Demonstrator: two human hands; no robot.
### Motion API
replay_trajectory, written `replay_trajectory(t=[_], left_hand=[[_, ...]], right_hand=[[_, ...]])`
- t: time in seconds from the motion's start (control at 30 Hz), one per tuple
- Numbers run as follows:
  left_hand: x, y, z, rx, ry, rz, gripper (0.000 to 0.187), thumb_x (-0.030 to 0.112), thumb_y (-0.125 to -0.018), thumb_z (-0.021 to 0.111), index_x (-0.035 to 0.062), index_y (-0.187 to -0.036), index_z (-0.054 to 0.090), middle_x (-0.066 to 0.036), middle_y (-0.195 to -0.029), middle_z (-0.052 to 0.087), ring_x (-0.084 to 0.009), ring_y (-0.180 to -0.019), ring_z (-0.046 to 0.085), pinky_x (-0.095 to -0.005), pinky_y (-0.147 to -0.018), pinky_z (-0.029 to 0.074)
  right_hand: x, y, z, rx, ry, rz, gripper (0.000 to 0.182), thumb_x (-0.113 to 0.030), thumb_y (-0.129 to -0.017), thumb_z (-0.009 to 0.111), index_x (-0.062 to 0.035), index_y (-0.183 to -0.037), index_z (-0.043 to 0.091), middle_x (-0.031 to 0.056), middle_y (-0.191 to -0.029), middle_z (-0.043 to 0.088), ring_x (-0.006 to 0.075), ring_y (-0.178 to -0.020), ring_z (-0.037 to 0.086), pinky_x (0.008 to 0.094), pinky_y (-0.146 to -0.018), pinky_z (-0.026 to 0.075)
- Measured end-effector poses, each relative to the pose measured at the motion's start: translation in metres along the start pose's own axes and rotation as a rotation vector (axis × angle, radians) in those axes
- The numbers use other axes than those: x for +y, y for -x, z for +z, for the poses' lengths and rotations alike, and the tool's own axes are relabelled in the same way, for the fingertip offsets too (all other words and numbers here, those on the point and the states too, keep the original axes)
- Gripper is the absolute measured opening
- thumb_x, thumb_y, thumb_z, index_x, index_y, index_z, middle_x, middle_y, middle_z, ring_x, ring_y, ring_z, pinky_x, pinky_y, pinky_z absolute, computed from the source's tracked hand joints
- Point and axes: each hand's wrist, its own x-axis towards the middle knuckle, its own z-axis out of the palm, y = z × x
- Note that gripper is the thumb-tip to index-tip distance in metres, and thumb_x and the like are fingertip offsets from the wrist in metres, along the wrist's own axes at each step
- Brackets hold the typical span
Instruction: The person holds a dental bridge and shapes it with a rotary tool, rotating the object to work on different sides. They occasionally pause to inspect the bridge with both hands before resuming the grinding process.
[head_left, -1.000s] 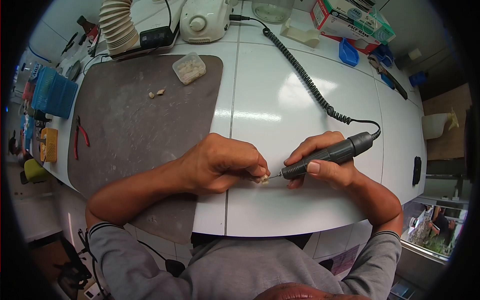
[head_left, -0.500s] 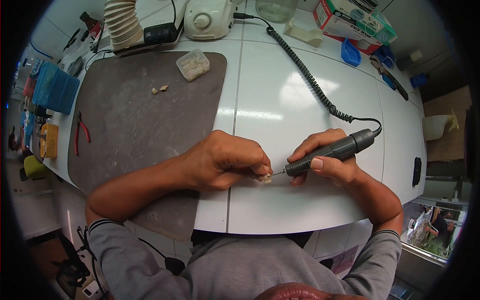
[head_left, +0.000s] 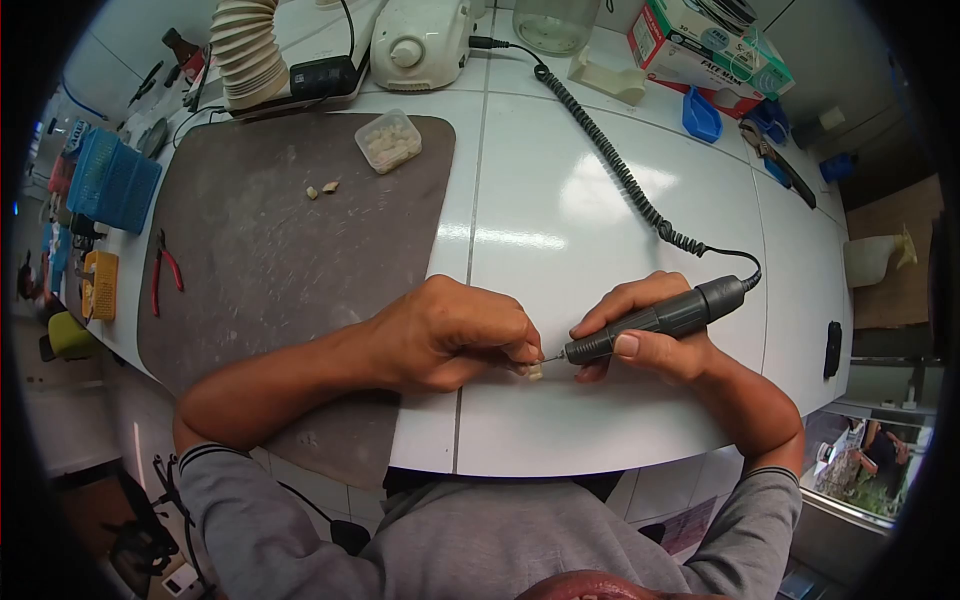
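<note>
My left hand [head_left: 455,335] is closed in a pinch on a small cream-coloured, tooth-like piece [head_left: 536,373], most of it hidden behind the fingertips. A dark grey rotary handpiece [head_left: 665,318] lies in my right hand [head_left: 672,357], thumb on the near side and fingers around the far side. Its thin metal bit [head_left: 551,358] points left, with the tip right at the piece. Both hands are close together over the white tabletop [head_left: 590,430]. From the handpiece's back end, a black coiled cord [head_left: 622,165] runs to a white control box [head_left: 418,45].
On the brown mat [head_left: 270,240] are a clear tub [head_left: 366,153] of cream pieces, two loose pieces [head_left: 322,189] and red-handled pliers [head_left: 156,285]. A ribbed hose [head_left: 246,60] stands behind. Blue [head_left: 115,185] and yellow [head_left: 101,285] baskets line the left; a small blue tray [head_left: 702,117] sits back right.
The handpiece and my right hand have shifted slightly down and left in view. My left hand keeps its pinch on the piece, which shows a little less past the fingertips.
</note>
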Motion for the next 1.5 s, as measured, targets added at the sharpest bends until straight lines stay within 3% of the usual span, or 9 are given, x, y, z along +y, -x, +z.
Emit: replay_trajectory(t=[0.87, 0.97, 1.27, 1.37, 1.5], left_hand=[[-0.0005, -0.0004, 0.0009, -0.006, -0.031, 0.016, 0.011, -0.002, -0.088, 0.079, 0.0035, -0.097, 0.075, -0.011, -0.100, 0.079, -0.0246, -0.090, 0.079, -0.0341, -0.076, 0.062], [0.0008, -0.0009, 0.0004, -0.013, -0.039, 0.016, 0.012, -0.003, -0.087, 0.079, 0.0036, -0.097, 0.075, -0.011, -0.100, 0.079, -0.0246, -0.090, 0.079, -0.0343, -0.076, 0.062], [0.0000, -0.0008, 0.0007, -0.002, -0.032, 0.010, 0.010, -0.003, -0.087, 0.079, 0.0026, -0.094, 0.074, -0.011, -0.098, 0.079, -0.0243, -0.088, 0.079, -0.0341, -0.075, 0.062], [0.0021, -0.0013, 0.0003, 0.003, -0.004, 0.004, 0.010, -0.004, -0.087, 0.078, -0.0004, -0.094, 0.072, -0.011, -0.095, 0.078, -0.0240, -0.089, 0.079, -0.0341, -0.077, 0.061], [0.0019, -0.0021, 0.0004, 0.007, -0.004, 0.011, 0.011, -0.005, -0.086, 0.078, -0.0021, -0.093, 0.070, -0.011, -0.092, 0.077, -0.0239, -0.089, 0.079, -0.0337, -0.078, 0.062]], right_hand=[[0.0032, -0.0016, -0.0033, -0.025, 0.048, -0.043, 0.035, -0.016, -0.094, 0.070, 0.0139, -0.112, 0.073, 0.0260, -0.094, 0.077, 0.0301, -0.083, 0.081, 0.0371, -0.080, 0.069], [-0.0013, -0.0041, 0.0041, 0.039, 0.103, -0.009, 0.042, -0.022, -0.085, 0.071, 0.0148, -0.104, 0.074, 0.0253, -0.084, 0.077, 0.0328, -0.074, 0.081, 0.0383, -0.071, 0.068], [0.0030, -0.0031, 0.0033, 0.051, 0.080, -0.031, 0.043, -0.022, -0.084, 0.071, 0.0151, -0.106, 0.074, 0.0251, -0.085, 0.077, 0.0326, -0.074, 0.081, 0.0387, -0.072, 0.069], [0.0043, -0.0015, -0.0019, -0.034, 0.051, -0.068, 0.035, -0.016, -0.094, 0.072, 0.0132, -0.113, 0.073, 0.0264, -0.096, 0.077, 0.0307, -0.084, 0.081, 0.0375, -0.080, 0.069], [0.0066, -0.0016, -0.0040, -0.043, 0.043, -0.082, 0.035, -0.016, -0.094, 0.072, 0.0130, -0.113, 0.074, 0.0263, -0.097, 0.078, 0.0308, -0.085, 0.081, 0.0375, -0.080, 0.069]])
